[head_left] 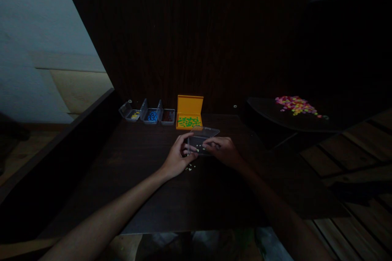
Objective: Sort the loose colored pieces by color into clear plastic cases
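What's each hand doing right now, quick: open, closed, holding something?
Left hand: partly closed, holding the clear box.
Right hand: partly closed at the same box; whether it pinches anything can't be told.

No text, label, brand, number or sign can be read anywhere in this dim view.

The clear plastic box (199, 140) stands open, lid (207, 131) tipped back, pale pieces (203, 149) inside, loose bits (190, 169) scattered just in front!
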Available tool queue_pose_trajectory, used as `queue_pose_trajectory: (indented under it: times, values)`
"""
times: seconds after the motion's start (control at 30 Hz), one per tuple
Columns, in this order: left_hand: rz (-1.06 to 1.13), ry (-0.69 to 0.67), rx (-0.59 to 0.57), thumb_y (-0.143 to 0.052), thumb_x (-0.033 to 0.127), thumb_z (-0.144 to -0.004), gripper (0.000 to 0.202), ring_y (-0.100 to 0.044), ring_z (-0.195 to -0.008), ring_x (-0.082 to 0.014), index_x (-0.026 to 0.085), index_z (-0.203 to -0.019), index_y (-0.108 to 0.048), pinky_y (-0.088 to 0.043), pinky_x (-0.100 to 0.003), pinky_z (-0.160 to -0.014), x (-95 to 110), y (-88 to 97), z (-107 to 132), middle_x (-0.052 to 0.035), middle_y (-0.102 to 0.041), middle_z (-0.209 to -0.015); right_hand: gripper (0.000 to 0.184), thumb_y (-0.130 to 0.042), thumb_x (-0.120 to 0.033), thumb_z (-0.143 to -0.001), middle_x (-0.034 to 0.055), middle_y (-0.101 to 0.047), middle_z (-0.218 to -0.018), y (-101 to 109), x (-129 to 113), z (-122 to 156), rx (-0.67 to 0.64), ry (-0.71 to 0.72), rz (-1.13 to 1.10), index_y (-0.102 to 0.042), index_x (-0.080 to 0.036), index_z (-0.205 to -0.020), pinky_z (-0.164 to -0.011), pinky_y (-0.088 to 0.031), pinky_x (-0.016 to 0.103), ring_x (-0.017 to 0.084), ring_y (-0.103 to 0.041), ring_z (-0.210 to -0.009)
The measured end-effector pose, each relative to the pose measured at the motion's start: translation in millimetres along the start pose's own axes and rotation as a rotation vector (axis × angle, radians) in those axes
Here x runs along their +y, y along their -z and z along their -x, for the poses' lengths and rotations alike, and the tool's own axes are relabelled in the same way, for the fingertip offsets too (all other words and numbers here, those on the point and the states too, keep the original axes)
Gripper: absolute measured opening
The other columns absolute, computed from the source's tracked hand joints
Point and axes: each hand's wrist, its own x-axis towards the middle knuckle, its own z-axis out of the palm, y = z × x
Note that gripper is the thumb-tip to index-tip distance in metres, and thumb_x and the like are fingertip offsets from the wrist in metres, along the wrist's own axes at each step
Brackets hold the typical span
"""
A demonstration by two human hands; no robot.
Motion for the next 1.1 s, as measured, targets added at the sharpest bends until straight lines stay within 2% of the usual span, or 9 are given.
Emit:
queue_pose_trajectory:
  times: [0.27, 0.5, 0.8, 0.97, 1.1]
  values:
    - [0.011, -0.001, -0.006, -0.074, 0.017, -0.072, 0.064, -0.064, -0.081, -0.0124, 0.021, -0.129, -0.047, -0.051, -0.025, -0.073, 1.5, -1.5, 1.2, -0.0052, -0.059, -0.1, 0.022, -0.062, -0.034, -0.087, 0.0012, -0.07, -0.062, -3.8, 3.7, 3.3, -0.095, -0.009, 0.053, -0.078, -0.019, -0.084, -0.055, -0.038, 0.022, 0.011, -0.056, -0.052]
    - [0.016, -0.003, -0.006, -0.074, 0.018, -0.071, 0.065, -0.064, -0.083, -0.0133, 0.019, -0.13, -0.046, -0.051, -0.026, -0.074, -0.9, -0.6, -0.4, -0.006, -0.059, -0.101, 0.021, -0.063, -0.034, -0.087, 0.0046, -0.077, -0.076, -3.1, 5.9, 3.8, -0.105, -0.009, 0.031, -0.079, -0.021, -0.086, -0.059, -0.042, 0.024, 0.014, -0.063, -0.059]
    - [0.05, 0.004, 0.048, -0.076, 0.017, -0.066, 0.067, -0.064, -0.085, -0.0138, 0.021, -0.127, -0.048, -0.05, -0.025, -0.073, 2.6, 2.9, -4.8, -0.0063, -0.06, -0.106, 0.026, -0.058, -0.033, -0.087, 0.0023, -0.073, -0.067, 0.0, 0.4, 1.2, -0.015, -0.068, 0.004, -0.079, -0.019, -0.084, -0.052, -0.039, 0.023, 0.012, -0.055, -0.051]
    - [0.049, 0.018, 0.06, -0.076, 0.018, -0.067, 0.071, -0.066, -0.079, -0.0149, 0.022, -0.131, -0.045, -0.052, -0.027, -0.071, -0.2, 8.9, -7.7, -0.0017, -0.063, -0.088, 0.026, -0.054, -0.027, -0.085, 0.0006, -0.07, -0.064, 0.4, 0.8, 2.2, 0.074, -0.054, 0.014, -0.078, -0.02, -0.091, -0.054, -0.041, 0.023, 0.011, -0.053, -0.05]
    - [0.05, 0.025, 0.093, -0.076, 0.021, -0.067, 0.073, -0.065, -0.077, -0.0148, 0.022, -0.132, -0.043, -0.051, -0.027, -0.069, -0.7, 14.6, -11.3, -0.0015, -0.064, -0.088, 0.025, -0.054, -0.027, -0.086, -0.0027, -0.061, -0.054, 0.2, 1.4, 4.6, 0.065, -0.02, 0.039, -0.076, -0.019, -0.093, -0.054, -0.04, 0.022, 0.01, -0.049, -0.047]
